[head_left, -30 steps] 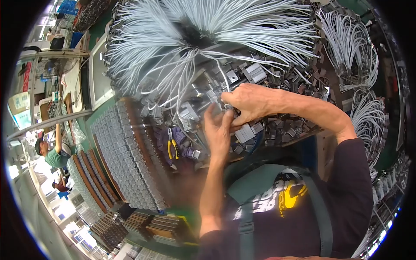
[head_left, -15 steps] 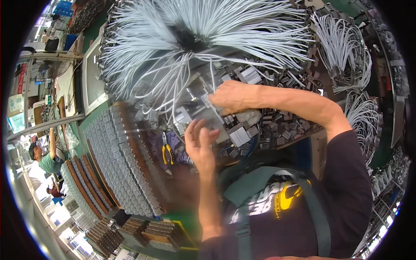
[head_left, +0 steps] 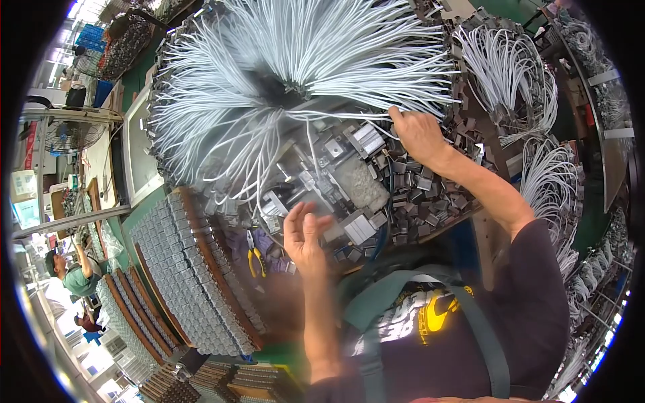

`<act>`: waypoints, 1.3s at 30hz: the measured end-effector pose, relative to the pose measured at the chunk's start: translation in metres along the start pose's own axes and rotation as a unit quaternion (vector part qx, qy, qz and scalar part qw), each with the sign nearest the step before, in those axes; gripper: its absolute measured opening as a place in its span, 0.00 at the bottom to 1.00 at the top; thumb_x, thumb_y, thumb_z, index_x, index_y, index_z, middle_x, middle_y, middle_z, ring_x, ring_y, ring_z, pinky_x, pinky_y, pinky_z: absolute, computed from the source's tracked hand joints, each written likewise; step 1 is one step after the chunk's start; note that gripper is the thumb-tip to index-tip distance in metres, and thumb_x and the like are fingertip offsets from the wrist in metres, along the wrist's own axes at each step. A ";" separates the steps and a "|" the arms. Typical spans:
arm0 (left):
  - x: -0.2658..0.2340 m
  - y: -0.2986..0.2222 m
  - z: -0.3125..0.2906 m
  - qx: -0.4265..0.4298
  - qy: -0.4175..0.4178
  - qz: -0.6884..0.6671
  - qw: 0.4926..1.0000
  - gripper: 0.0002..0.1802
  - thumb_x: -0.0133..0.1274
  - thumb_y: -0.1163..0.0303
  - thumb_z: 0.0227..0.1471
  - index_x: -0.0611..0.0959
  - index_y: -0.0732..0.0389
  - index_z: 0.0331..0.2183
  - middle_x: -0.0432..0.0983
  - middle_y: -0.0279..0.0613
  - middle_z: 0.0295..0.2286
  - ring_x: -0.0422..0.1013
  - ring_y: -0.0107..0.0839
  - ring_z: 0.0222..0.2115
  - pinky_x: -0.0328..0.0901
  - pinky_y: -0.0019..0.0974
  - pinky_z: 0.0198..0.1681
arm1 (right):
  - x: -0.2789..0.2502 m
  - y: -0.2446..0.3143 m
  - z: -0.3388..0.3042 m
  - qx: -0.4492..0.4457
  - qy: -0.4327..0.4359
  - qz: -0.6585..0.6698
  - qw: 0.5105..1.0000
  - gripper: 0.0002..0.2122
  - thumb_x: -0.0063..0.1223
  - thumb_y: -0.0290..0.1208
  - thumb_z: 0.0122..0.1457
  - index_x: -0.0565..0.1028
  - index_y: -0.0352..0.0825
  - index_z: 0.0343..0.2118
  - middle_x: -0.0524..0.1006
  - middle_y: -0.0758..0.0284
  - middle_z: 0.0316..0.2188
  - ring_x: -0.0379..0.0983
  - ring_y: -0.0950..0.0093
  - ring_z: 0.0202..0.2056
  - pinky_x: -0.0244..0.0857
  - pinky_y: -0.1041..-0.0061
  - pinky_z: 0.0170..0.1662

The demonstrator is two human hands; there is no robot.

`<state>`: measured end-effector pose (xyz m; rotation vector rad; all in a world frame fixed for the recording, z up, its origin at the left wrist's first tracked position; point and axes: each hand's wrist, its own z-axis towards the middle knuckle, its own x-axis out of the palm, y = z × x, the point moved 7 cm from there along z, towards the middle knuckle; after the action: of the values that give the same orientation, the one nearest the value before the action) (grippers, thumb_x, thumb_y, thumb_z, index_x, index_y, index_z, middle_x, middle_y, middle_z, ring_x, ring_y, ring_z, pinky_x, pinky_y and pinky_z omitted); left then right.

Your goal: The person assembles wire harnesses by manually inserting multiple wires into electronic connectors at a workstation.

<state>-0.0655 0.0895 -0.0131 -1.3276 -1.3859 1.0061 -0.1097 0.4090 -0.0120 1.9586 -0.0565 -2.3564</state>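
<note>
Person's right hand point(head_left: 420, 138) has its fingers curled at a white cable point(head_left: 359, 115), can't tell if it's actually pinched. Cable runs off leftward from there, long way roughly sideways. Left hand point(head_left: 306, 232)'s farther off, open, empty, near the metal rig point(head_left: 322, 185).

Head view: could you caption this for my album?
Right hand at a fan of white cables, left hand open near the metal fixture.

A dark short-sleeved shirt point(head_left: 531, 289) is worn; green straps point(head_left: 489, 342) are seen on either side of its yellow-and-white print point(head_left: 437, 316).
</note>
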 end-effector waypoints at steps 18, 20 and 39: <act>-0.010 -0.006 -0.004 -0.022 0.012 -0.009 1.000 0.19 0.50 0.62 0.68 0.75 0.66 0.53 0.78 0.49 0.47 0.81 0.36 0.36 0.76 0.35 0.39 | 0.010 0.003 0.014 -0.085 -0.009 0.016 0.996 0.02 0.52 0.22 0.49 0.74 0.30 0.25 0.76 0.54 0.18 0.77 0.53 0.25 0.69 0.55 0.32; -0.010 0.000 -0.005 -0.034 0.014 -0.017 0.999 0.18 0.50 0.64 0.68 0.76 0.65 0.53 0.78 0.49 0.47 0.81 0.36 0.36 0.76 0.36 0.40 | 0.014 -0.003 0.015 -0.058 0.012 0.056 0.997 0.07 0.56 0.28 0.54 0.75 0.32 0.23 0.77 0.53 0.20 0.76 0.52 0.27 0.67 0.52 0.33; -0.373 -0.190 0.107 0.088 -0.240 0.211 0.944 0.16 0.61 0.70 0.59 0.79 0.67 0.47 0.82 0.42 0.37 0.81 0.32 0.35 0.77 0.32 0.38 | -0.091 0.100 -0.022 -0.171 0.147 0.167 0.960 0.21 0.71 0.25 0.40 0.78 0.30 0.41 0.73 0.58 0.30 0.73 0.57 0.32 0.67 0.61 0.34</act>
<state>-0.2221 -0.2923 0.1154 -1.3229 -1.3367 1.7956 -0.0681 0.3173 0.0809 1.9226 0.0343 -1.7191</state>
